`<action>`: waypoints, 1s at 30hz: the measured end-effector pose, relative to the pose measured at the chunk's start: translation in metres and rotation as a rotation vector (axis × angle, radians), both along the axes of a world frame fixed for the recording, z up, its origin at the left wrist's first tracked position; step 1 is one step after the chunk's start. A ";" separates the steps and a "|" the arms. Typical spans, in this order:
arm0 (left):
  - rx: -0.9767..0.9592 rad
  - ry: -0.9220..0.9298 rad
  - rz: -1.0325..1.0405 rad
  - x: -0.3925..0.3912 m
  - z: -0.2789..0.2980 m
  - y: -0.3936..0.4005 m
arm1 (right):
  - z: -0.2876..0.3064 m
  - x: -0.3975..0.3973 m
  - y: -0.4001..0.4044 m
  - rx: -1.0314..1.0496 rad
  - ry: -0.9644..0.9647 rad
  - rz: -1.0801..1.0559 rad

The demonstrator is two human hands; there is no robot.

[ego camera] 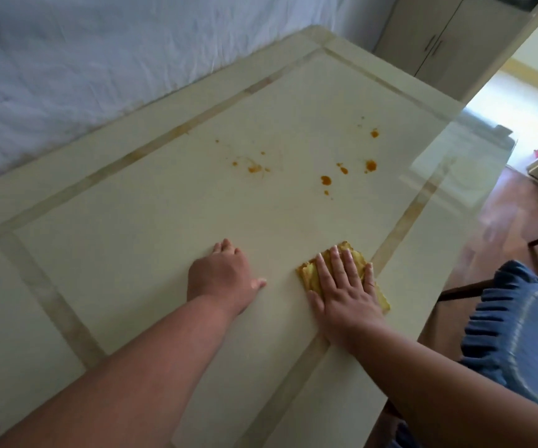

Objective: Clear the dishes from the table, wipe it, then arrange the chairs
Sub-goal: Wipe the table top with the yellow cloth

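Yellow cloth [355,273] lies flat under the right hand [345,289], whose fingers [333,263] are straight and spread, pressing it against the worktop [131,240] without curling round it. This cloth sits near the worktop's right edge, just beside a tan inlaid stripe. To its left, a little apart, the left hand [222,276] rests palm down on the bare surface, fingers loosely bent at the tips, thumb pointing toward the cloth, holding nothing. Both bare forearms reach in from the bottom of the view. Farther out on the pale cream, glossy worktop, well beyond both hands, orange spills [325,180] are scattered in small blobs and smears. A chair with a blue ruffled cover [519,324] stands beside the right edge. White fabric [83,59] borders the far left side, and a beige cabinet [448,43] stands beyond the far corner.
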State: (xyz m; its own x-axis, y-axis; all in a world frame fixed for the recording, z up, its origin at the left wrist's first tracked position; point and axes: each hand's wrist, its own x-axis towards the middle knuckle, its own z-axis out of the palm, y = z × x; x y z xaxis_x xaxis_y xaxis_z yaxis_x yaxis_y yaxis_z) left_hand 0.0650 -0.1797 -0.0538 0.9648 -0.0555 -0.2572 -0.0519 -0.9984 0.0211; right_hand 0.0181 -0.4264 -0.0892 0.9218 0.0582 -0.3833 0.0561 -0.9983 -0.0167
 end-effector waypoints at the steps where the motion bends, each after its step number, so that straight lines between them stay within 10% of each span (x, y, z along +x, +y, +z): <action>1: -0.007 -0.062 -0.024 0.003 0.000 0.005 | -0.001 0.007 0.001 -0.003 -0.010 0.023; 10: -0.195 -0.486 0.300 0.101 -0.039 0.079 | -0.004 0.135 0.026 0.048 -0.072 0.326; 16: -0.197 -0.365 0.678 0.192 -0.049 0.114 | -0.013 0.254 0.084 0.084 -0.128 0.479; 30: 0.043 -0.306 0.611 0.204 -0.072 0.112 | -0.019 0.430 0.240 0.163 -0.155 0.539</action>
State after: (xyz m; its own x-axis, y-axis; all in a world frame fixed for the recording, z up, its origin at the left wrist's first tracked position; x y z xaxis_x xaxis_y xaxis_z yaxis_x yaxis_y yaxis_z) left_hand 0.2689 -0.0679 -0.1263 0.8492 0.5264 0.0426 0.5240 -0.8499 0.0553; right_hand 0.4479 -0.1860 -0.1084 0.7902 0.5816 -0.1931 0.5696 -0.8133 -0.1188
